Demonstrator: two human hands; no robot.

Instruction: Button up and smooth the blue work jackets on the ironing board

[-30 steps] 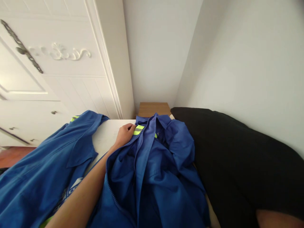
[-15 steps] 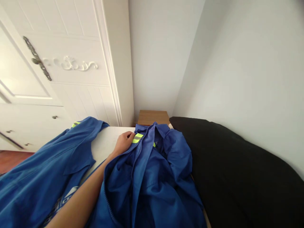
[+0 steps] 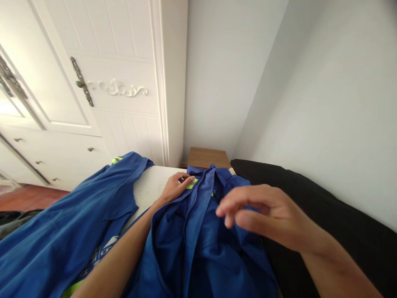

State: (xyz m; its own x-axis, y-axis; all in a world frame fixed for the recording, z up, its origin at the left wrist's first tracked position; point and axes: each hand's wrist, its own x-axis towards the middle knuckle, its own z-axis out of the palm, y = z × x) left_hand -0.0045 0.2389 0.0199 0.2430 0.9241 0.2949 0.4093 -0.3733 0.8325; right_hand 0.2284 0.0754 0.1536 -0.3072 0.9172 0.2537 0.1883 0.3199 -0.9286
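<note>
A blue work jacket (image 3: pixel 198 244) with neon yellow stripes lies crumpled in front of me on a white surface (image 3: pixel 150 188). My left hand (image 3: pixel 175 188) rests on the jacket's shoulder by the collar, fingers curled and pinching the fabric at a yellow stripe. My right hand (image 3: pixel 263 215) hovers above the jacket's right side, fingers loosely spread and bent, holding nothing. A second blue jacket (image 3: pixel 62 231) is spread out at the left.
A black cloth (image 3: pixel 341 211) covers the right side along a pale wall. A small wooden cabinet top (image 3: pixel 208 157) stands beyond the collar. A white wardrobe (image 3: pixel 93 82) with ornate metal handles fills the left. Red-brown floor (image 3: pixel 27 196) shows lower left.
My right hand has come into view from the lower right, over the jacket. My left hand stays on the collar area. The camera has turned slightly left.
</note>
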